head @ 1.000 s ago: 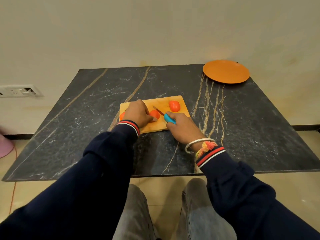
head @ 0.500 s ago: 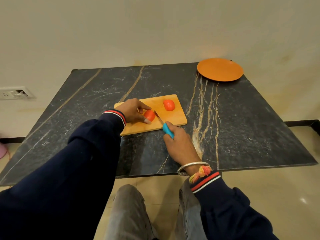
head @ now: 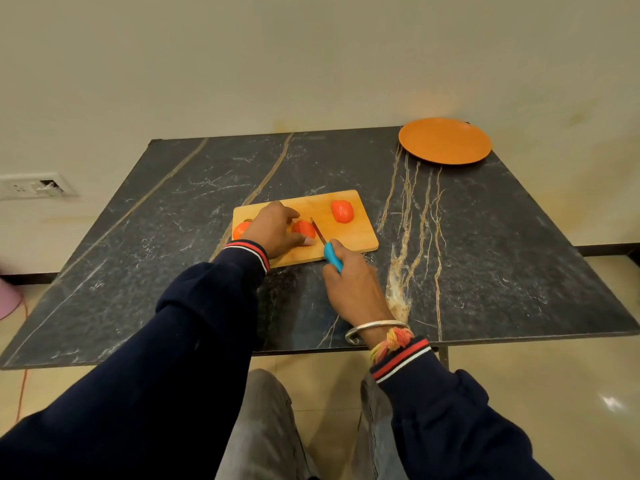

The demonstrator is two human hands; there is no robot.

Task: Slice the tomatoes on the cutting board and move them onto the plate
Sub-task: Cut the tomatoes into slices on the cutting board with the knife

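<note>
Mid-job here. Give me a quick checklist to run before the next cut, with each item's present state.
1. Left hand steadies middle tomato: ok.
2. Right hand grips knife by its blue handle: ok.
3. Blade clear of left fingers: cannot tell.
4. Cutting board flat on table: ok.
5. Plate on table, far right corner: ok.

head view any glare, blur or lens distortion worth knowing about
Head view: the wide-angle lens splays the table edges outward; a small glare spot sits on the floor tiles at lower right; the orange plate casts a faint orange tint on the wall behind; the knife and the tomato beside it look slightly soft.
</note>
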